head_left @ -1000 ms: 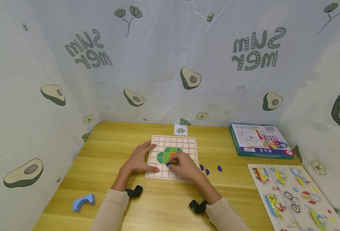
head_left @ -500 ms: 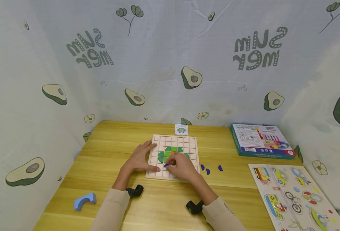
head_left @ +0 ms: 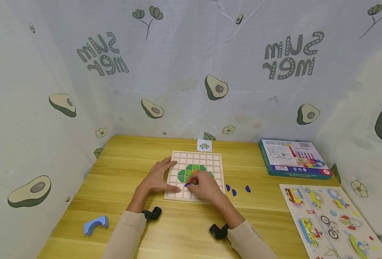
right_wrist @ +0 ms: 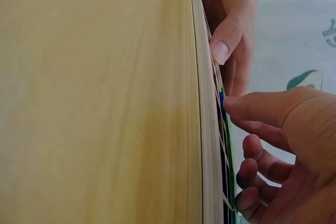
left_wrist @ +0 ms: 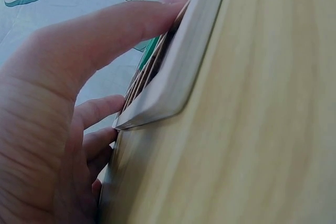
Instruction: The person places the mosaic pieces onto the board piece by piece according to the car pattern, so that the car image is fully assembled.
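A wooden grid board (head_left: 215,163) lies on the table. In its middle sits a pattern of green pieces (head_left: 181,176) with an orange piece (head_left: 194,171), partly covered by fingers. My left hand (head_left: 156,178) rests at the board's left side, fingers spread along the edge and the thumb on its lower left squares. Between thumb and forefinger my right hand (head_left: 206,186) pinches a blue half-round piece (head_left: 186,185) at the board, just below the green pieces; the right wrist view shows its blue edge (right_wrist: 223,103) by the thumb. Whether it is seated in a square, I cannot tell.
Several blue half-round pieces (head_left: 234,192) lie right of the board. Behind it is a small pattern card (head_left: 204,145). A boxed set (head_left: 294,158) and a picture puzzle board (head_left: 333,216) occupy the right; a light-blue arch block (head_left: 95,225) lies front left.
The right hand has shifted slightly left with the blue half-round piece, then stayed nearly still. My left hand keeps its place on the board. The head view has drifted a little.
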`<state>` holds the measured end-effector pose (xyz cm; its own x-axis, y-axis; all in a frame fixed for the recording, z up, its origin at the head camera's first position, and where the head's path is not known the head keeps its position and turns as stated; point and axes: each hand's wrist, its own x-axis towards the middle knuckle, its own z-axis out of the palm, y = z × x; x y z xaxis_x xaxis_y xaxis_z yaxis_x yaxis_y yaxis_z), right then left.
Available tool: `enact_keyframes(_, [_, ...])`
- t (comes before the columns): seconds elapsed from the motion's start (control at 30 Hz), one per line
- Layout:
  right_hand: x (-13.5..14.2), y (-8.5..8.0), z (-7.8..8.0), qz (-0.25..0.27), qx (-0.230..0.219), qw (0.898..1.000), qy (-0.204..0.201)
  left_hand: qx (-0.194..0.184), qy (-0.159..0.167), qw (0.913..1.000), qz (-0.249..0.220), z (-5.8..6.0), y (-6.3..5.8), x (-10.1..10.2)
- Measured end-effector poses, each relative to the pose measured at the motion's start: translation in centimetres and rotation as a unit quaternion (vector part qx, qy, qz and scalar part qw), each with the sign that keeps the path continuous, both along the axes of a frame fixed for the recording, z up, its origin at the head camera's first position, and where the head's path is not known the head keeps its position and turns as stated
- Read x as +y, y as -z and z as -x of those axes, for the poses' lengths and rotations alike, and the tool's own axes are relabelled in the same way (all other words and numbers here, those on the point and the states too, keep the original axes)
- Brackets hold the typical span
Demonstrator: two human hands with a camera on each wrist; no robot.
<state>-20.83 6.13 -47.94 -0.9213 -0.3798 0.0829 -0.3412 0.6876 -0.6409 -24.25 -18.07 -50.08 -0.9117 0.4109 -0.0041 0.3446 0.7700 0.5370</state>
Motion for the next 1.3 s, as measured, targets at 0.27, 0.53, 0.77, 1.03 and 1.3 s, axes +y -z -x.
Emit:
enact_keyframes(0.27, [1.8,-0.5,0.0,0.052,-0.009,0.999,-0.007,-0.007,-0.006,1.0000,-0.002,-0.1,-0.1,0.3])
enact_keyframes(0.53, [5.1,-0.7,0.0,0.054,-0.031,0.997,0.038,-0.011,-0.010,0.9999,0.002,-0.1,0.2,0.3])
enact_keyframes(0.77, [8.3,-0.7,-0.2,0.051,-0.040,0.996,0.059,-0.012,-0.012,0.9999,-0.001,0.0,0.3,0.4])
enact_keyframes(1.03, [11.6,-0.5,-0.1,0.032,-0.039,0.997,0.056,-0.013,-0.014,0.9998,-0.004,-0.2,0.2,0.4])
enact_keyframes(1.3, [13.5,0.0,-0.3,0.012,-0.039,0.999,0.023,-0.011,-0.012,0.9999,-0.002,-0.1,0.3,0.4])
